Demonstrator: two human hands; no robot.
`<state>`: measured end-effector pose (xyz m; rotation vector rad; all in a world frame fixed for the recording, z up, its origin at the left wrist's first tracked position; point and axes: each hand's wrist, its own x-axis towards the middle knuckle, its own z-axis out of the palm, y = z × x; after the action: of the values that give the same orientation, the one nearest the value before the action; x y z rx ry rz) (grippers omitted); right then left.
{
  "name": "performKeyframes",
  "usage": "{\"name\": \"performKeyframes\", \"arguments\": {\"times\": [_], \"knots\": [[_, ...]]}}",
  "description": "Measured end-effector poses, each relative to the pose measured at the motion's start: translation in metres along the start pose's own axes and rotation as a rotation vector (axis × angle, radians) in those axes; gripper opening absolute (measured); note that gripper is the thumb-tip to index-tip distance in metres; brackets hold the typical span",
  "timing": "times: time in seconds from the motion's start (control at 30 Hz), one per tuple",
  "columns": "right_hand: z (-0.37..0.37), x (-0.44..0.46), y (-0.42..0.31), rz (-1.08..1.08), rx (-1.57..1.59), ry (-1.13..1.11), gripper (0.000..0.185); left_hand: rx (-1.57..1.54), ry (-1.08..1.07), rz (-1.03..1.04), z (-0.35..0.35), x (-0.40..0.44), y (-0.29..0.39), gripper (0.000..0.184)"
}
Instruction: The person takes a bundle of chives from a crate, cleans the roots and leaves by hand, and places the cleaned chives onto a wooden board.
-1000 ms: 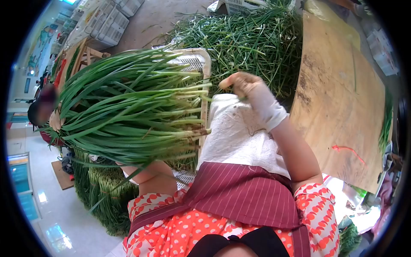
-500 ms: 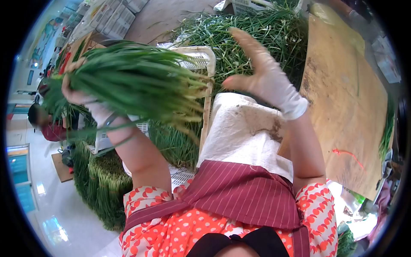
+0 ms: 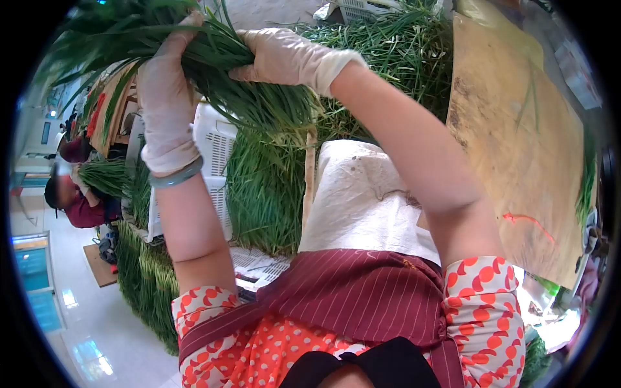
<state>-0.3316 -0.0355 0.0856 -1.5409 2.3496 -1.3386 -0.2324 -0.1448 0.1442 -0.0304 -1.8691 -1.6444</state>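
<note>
A thick bunch of garlic chives (image 3: 217, 55) is held up at the upper left, its long green leaves fanning to the left and its paler ends toward the right. My left hand (image 3: 167, 81), in a whitish glove, is closed round the middle of the bunch. From the right, my gloved right hand (image 3: 284, 57) grips the same bunch, thumb below and fingers partly hidden among the stems. Below the bunch stands a white crate (image 3: 217, 139), with more chives (image 3: 268, 187) packed beside it.
Loose chives (image 3: 407, 61) lie heaped ahead. A wooden board (image 3: 517, 142) with a red tie is at the right. White cloth (image 3: 362, 194) covers my lap. Bundled chives (image 3: 145, 271) stand on the floor at left, near a co-worker (image 3: 81, 210) holding greens.
My left hand has raised the bunch and swung its leaves to the left. My right hand, earlier apart and spread, has come left and taken hold of the bunch.
</note>
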Motion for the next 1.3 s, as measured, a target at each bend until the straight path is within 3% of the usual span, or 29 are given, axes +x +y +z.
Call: {"name": "performKeyframes", "arguments": {"times": [0.03, 0.1, 0.13, 0.17, 0.23, 0.27, 0.33, 0.4, 0.47, 0.53, 0.6, 0.63, 0.77, 0.83, 0.87, 0.97, 1.0, 1.03, 1.1, 1.17, 1.23, 1.27, 1.3], "knots": [[-0.003, -0.001, 0.009, -0.049, -0.032, -0.09, 0.05, -0.004, -0.004, -0.004, 0.001, -0.001, -0.002, 0.024], [-0.012, 0.004, 0.003, -0.081, 0.021, -0.151, 0.045, -0.12, -0.156, -0.125, -0.007, 0.002, 0.004, 0.027], [-0.022, 0.003, -0.007, -0.052, -0.004, -0.26, 0.044, -0.267, -0.251, -0.281, -0.01, 0.015, -0.001, 0.028], [-0.03, 0.003, -0.015, -0.024, -0.028, -0.368, 0.042, -0.265, -0.254, -0.284, -0.015, 0.015, -0.002, 0.028], [-0.035, 0.003, -0.016, -0.016, 0.051, -0.425, 0.041, -0.204, -0.475, -0.141, -0.014, 0.011, 0.006, 0.028], [-0.033, 0.004, -0.01, -0.001, 0.03, -0.416, 0.043, -0.272, -0.328, -0.282, -0.012, 0.021, -0.008, 0.029], [-0.036, 0.0, -0.013, 0.014, 0.002, -0.405, 0.046, -0.374, -0.297, -0.298, -0.022, 0.026, -0.018, 0.028], [-0.041, -0.021, -0.011, 0.047, 0.091, -0.14, 0.053, -0.473, -0.263, -0.306, -0.034, 0.026, -0.026, 0.028], [-0.047, -0.046, 0.006, 0.063, 0.156, 0.122, 0.049, -0.355, 0.131, -0.31, -0.049, 0.024, -0.031, 0.028], [-0.05, -0.079, 0.027, -0.011, 0.294, 0.092, 0.043, -0.358, 0.209, -0.308, -0.06, 0.011, -0.037, 0.028], [-0.036, -0.105, 0.033, -0.04, 0.166, 0.083, 0.041, -0.341, 0.333, -0.325, -0.079, 0.01, -0.054, 0.03], [-0.028, -0.114, 0.037, -0.056, 0.048, 0.079, 0.04, -0.343, 0.336, -0.325, -0.086, 0.005, -0.061, 0.03], [-0.009, -0.111, 0.051, -0.049, 0.051, 0.185, 0.031, -0.362, 0.312, -0.284, -0.091, -0.017, -0.061, 0.027], [-0.013, -0.109, 0.04, 0.252, 0.858, 0.206, 0.018, -0.481, 0.432, -0.318, -0.095, -0.021, -0.059, 0.025], [-0.022, -0.11, 0.034, 0.337, 0.994, 0.203, 0.014, -0.51, 0.48, -0.331, -0.104, -0.024, -0.064, 0.024], [-0.041, -0.11, 0.029, 0.379, 0.919, 0.267, 0.016, -0.645, 0.378, -0.29, -0.129, -0.032, -0.082, 0.021], [-0.042, -0.112, 0.039, 0.268, 0.732, 0.354, 0.019, -0.04, 0.419, -0.159, -0.108, -0.046, -0.071, 0.02], [-0.048, -0.115, 0.045, 0.269, 0.731, 0.354, 0.019, -0.041, 0.419, -0.16, -0.112, -0.046, -0.072, 0.02], [-0.061, -0.124, 0.055, 0.287, 0.73, 0.562, 0.02, -0.492, 0.556, -0.375, -0.136, -0.047, -0.08, 0.021], [-0.074, -0.132, 0.081, 0.282, 0.879, 0.848, 0.02, -0.61, 0.553, -0.413, -0.157, -0.049, -0.093, 0.024], [-0.092, -0.147, 0.116, 0.3, 0.814, 0.874, 0.027, -0.478, 0.7, -0.465, -0.144, -0.055, -0.083, 0.024], [-0.098, -0.152, 0.128, 0.491, 0.603, 0.71, 0.035, -0.522, 0.703, -0.494, -0.152, -0.057, -0.088, 0.023], [-0.091, -0.154, 0.137, 0.491, 0.603, 0.708, 0.035, -0.521, 0.705, -0.493, -0.158, -0.059, -0.092, 0.023]]}}
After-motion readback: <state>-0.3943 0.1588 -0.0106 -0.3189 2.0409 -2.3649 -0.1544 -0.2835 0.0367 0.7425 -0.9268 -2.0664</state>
